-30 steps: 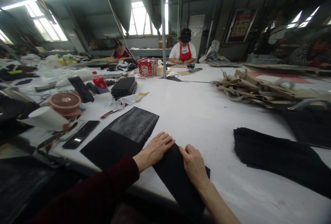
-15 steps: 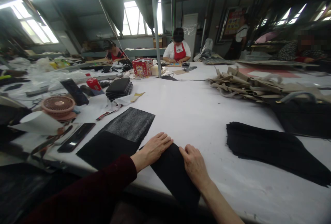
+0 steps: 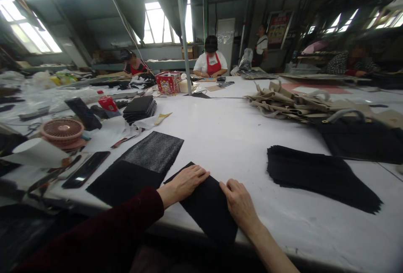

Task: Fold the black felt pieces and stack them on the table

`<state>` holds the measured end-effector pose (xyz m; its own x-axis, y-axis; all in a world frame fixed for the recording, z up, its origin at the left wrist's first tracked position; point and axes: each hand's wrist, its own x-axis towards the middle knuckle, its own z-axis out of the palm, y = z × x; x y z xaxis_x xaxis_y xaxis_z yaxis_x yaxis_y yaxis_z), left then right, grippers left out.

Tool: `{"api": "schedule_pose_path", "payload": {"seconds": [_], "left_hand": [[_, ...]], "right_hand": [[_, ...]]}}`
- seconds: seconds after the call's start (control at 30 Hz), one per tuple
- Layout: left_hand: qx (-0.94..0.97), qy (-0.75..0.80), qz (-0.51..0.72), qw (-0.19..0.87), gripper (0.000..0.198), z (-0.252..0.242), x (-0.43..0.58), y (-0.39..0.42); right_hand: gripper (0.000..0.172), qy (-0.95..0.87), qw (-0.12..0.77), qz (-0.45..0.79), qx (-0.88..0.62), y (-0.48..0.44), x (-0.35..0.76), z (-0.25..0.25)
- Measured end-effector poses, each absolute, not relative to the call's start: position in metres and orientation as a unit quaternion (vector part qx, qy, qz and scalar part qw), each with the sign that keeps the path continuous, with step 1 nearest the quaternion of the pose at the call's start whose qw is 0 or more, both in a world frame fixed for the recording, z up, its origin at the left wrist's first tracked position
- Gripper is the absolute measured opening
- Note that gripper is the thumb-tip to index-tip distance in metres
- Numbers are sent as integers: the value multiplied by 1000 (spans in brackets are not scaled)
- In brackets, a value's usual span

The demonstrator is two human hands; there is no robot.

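Note:
A black fabric piece (image 3: 209, 210) lies slantwise at the front of the white table (image 3: 217, 130), its lower corner reaching over the edge. My left hand (image 3: 188, 180) rests flat on its upper part, fingers stretched out. At the piece's right edge, my right hand (image 3: 239, 201) has its fingers bent, with the thumb at the fabric's border. What lies under those bent fingers is hidden. Left of my hands is another black piece (image 3: 126, 182), with a greyish speckled panel (image 3: 153, 151) along its far end.
Stacked black fabric pieces (image 3: 317, 178) lie to the right, near a black bag panel with a handle (image 3: 355, 138) and a heap of beige strips (image 3: 283, 103). At left are a phone (image 3: 86, 170), a pink fan (image 3: 62, 132) and folded black pieces (image 3: 139, 109). A co-worker (image 3: 211, 61) sits opposite.
The black piece has moved slightly farther onto the table, and more of its far corner shows past my left hand. Both hands keep nearly the same pose. The view has turned slightly right.

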<state>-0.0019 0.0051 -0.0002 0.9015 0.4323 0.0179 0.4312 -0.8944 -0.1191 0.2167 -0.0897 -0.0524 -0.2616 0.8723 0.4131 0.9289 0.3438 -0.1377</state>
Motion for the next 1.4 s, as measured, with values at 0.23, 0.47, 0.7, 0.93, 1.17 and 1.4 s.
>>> {"api": "schedule_pose_path", "payload": {"seconds": [0.23,0.47,0.7,0.93,1.17,1.4], "left_hand": [[-975,-209,6,80,58,-1,6,0],[-977,-207,13,49,54,-3,13,-5],[-977,-201,13,69,56,-1,21,-14],[-978,-205,24,42,53,2,30,-21],[-979,-194,18,66,52,5,39,-28],[-980,-197,25,31,50,0,44,-34]], "right_hand": [[34,-792,219,-58,-567,-98,225,-51],[36,-795,225,-63,-560,-105,232,-49],[34,-797,226,-50,-558,-108,236,-49],[32,-798,229,-44,-555,-113,240,-47],[31,-797,230,-44,-557,-118,245,-45],[32,-800,220,-41,-556,-122,250,-45]]}}
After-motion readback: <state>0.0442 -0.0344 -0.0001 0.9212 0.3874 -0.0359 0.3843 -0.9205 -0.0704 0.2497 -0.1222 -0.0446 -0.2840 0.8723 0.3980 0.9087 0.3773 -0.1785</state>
